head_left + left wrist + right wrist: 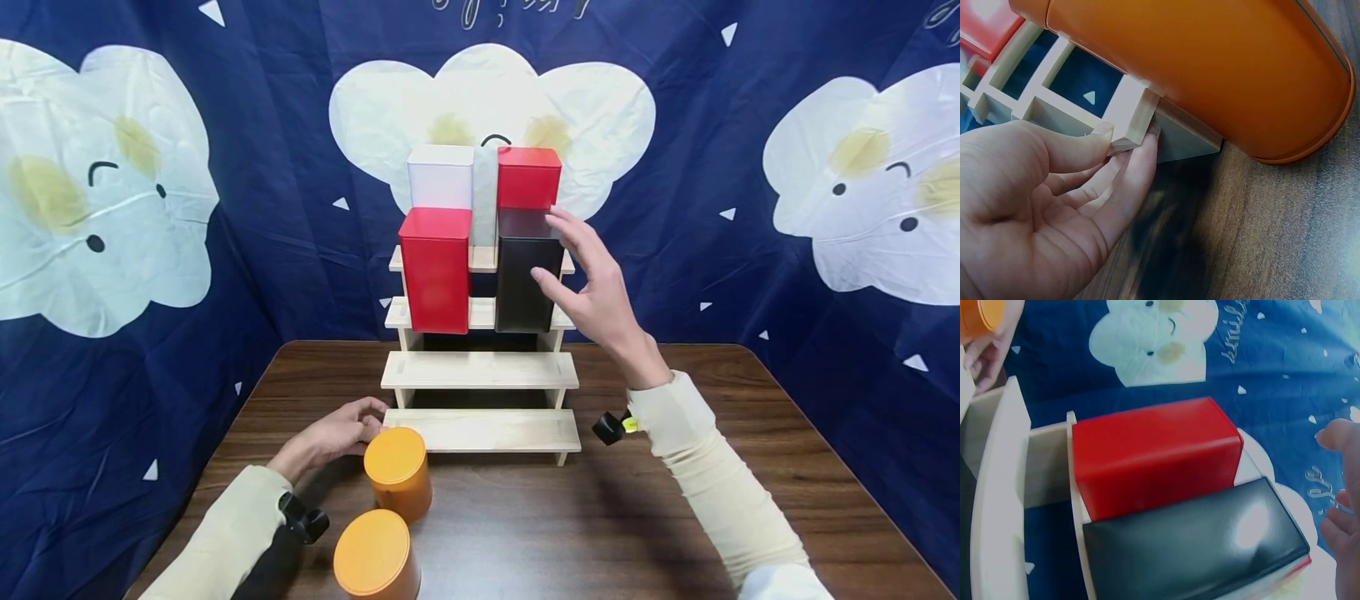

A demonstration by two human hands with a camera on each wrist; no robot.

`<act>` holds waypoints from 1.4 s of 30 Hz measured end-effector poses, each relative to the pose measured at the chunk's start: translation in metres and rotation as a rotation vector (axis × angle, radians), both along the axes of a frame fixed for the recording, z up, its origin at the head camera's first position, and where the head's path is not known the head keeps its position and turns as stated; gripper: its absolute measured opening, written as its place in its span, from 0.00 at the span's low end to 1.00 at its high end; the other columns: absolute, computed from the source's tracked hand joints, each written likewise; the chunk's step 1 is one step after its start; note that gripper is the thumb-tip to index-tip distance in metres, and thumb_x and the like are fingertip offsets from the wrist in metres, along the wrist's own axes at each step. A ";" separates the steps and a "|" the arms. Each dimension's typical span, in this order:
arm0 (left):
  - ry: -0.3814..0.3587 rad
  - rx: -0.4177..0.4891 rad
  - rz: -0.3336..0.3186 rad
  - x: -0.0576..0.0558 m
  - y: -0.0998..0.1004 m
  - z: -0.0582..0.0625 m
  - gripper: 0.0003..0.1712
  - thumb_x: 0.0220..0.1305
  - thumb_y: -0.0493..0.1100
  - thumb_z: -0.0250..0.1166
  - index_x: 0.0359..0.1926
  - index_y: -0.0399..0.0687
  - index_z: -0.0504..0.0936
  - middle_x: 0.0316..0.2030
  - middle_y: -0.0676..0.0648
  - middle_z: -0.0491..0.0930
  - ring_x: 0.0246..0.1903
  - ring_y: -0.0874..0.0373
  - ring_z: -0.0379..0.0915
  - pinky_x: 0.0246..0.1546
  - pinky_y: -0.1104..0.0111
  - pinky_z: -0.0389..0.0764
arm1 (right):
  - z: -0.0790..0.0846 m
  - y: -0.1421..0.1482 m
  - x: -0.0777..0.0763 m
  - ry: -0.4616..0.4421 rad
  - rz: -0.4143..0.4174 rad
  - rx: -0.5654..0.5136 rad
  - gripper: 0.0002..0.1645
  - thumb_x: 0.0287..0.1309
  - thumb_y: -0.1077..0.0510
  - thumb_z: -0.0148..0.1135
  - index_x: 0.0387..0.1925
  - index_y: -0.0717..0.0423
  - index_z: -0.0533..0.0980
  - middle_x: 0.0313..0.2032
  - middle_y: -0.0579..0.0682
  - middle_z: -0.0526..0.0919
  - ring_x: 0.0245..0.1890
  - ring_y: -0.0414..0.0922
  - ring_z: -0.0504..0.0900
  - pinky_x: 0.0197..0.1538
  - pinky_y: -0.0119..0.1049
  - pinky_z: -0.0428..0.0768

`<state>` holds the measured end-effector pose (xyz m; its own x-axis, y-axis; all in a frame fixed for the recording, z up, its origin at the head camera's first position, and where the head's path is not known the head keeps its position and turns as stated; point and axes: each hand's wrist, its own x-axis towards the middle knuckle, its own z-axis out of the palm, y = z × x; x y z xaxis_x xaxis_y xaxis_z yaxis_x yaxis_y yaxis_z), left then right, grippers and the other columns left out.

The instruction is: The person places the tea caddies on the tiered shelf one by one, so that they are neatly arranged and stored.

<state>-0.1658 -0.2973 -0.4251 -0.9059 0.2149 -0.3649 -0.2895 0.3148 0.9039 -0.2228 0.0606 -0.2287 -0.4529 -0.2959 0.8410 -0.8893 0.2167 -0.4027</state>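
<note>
A stepped wooden rack (480, 371) stands on the table. My left hand (341, 433) pinches the left end of its lowest step (1129, 115) between thumb and fingers. My right hand (600, 287) is raised at the right of the black box (527, 283), thumb and fingers spread apart; in the right wrist view the hand (1344, 494) appears past the box's lid end, holding nothing. Left of the black box stands a red box (435, 271) on the same step. Behind them, on the top step, are a white box (441, 179) and another red box (528, 177).
Two orange canisters, a farther one (405, 483) and a nearer one (375, 558), stand at the front left; the farther is right by my left hand. A dark blue cloth (285, 208) with white clouds hangs around the wooden table (637, 517).
</note>
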 end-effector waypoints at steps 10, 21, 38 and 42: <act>-0.002 -0.017 -0.006 -0.002 -0.001 0.002 0.29 0.56 0.27 0.50 0.60 0.32 0.57 0.35 0.42 0.72 0.36 0.54 0.74 0.41 0.60 0.81 | -0.035 -0.011 0.001 0.060 0.142 0.038 0.37 0.47 0.67 0.68 0.61 0.65 0.69 0.63 0.59 0.69 0.64 0.48 0.68 0.65 0.40 0.69; -0.005 -0.032 -0.005 -0.001 0.000 0.001 0.30 0.55 0.28 0.50 0.60 0.32 0.57 0.35 0.43 0.71 0.36 0.54 0.73 0.41 0.60 0.81 | -0.078 -0.033 0.020 -0.045 0.219 0.216 0.39 0.52 0.59 0.68 0.65 0.57 0.65 0.66 0.52 0.67 0.67 0.46 0.65 0.66 0.40 0.67; -0.007 -0.017 -0.020 0.000 0.000 0.001 0.30 0.56 0.28 0.50 0.62 0.32 0.57 0.37 0.42 0.72 0.36 0.54 0.74 0.43 0.58 0.81 | -0.131 -0.072 0.047 -0.291 0.392 0.462 0.47 0.54 0.48 0.66 0.71 0.52 0.55 0.69 0.48 0.60 0.66 0.43 0.65 0.65 0.37 0.68; -0.005 -0.020 -0.020 0.000 0.000 0.002 0.29 0.57 0.28 0.50 0.61 0.32 0.57 0.38 0.41 0.74 0.36 0.54 0.74 0.42 0.58 0.81 | -0.142 -0.079 0.053 -0.383 0.425 0.499 0.49 0.54 0.44 0.66 0.72 0.49 0.53 0.70 0.45 0.58 0.65 0.40 0.66 0.65 0.37 0.69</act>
<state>-0.1658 -0.2973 -0.4228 -0.8996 0.2251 -0.3743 -0.2879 0.3389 0.8957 -0.1702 -0.0188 -0.3707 -0.4487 -0.8142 0.3684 -0.7547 0.1244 -0.6442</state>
